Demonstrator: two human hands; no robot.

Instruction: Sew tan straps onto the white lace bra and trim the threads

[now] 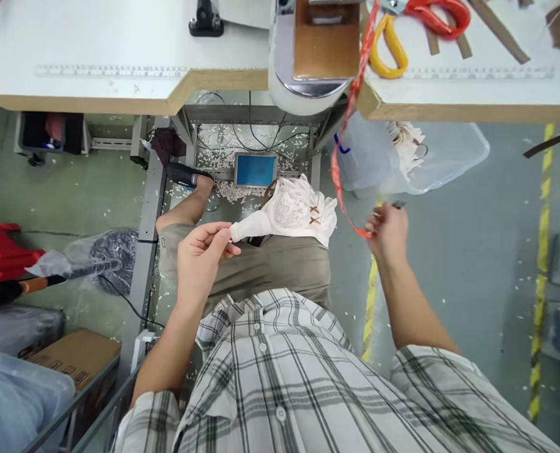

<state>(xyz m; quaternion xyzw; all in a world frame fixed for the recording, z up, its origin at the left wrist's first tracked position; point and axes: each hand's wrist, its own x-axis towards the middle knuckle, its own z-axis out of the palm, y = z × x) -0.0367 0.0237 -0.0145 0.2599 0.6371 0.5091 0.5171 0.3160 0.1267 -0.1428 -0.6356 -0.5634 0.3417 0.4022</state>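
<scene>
My left hand [199, 255] is closed in a pinch on the twisted end of a white fabric bundle [292, 211] that lies on my lap. Small brown crossed straps show on the bundle's right side. My right hand [388, 229] is out to the right, blurred by motion, with its fingers closed around the lower end of a red ribbon strap [348, 119]. That strap hangs down from the table edge above. A small dark object shows at my right fingertips; I cannot make it out.
A white sewing table [119, 69] spans the top, with the machine head [315, 56], yellow scissors [388, 47] and red scissors [438, 16]. A clear plastic bin [450, 157] stands right of my knees. Pedal plate [255, 168], table frame, red stool [1, 248] and cardboard box [79, 355] are on the left.
</scene>
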